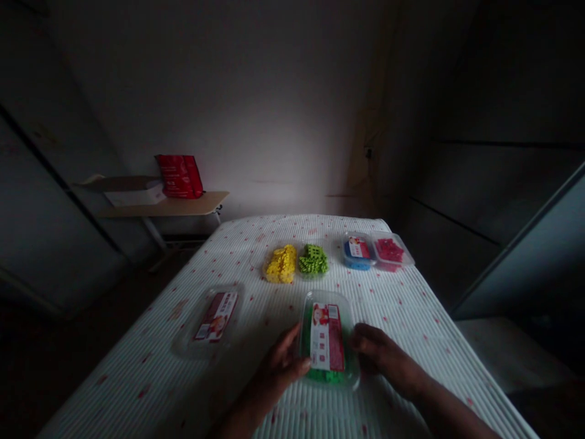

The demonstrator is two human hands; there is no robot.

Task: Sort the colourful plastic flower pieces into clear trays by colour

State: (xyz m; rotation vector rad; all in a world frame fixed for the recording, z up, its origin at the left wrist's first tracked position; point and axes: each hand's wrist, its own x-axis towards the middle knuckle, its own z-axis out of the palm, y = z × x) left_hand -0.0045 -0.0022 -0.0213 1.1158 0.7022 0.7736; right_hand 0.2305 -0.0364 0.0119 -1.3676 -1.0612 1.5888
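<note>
The near tub (328,338) is right of the lid (216,317), before four other tubs (359,249) on the cloth (402,314).

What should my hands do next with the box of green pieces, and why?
I'd probably steady the box with the left hand and ease up its labelled lid with the right hand: both hands are at the box's sides, the lid appears to cover the green pieces, and the yellow pieces farther back look uncovered.

Left grip (284,360) bare, right grip (380,350) bare; forearms (439,399) uncovered, slender, dimly lit.
</note>
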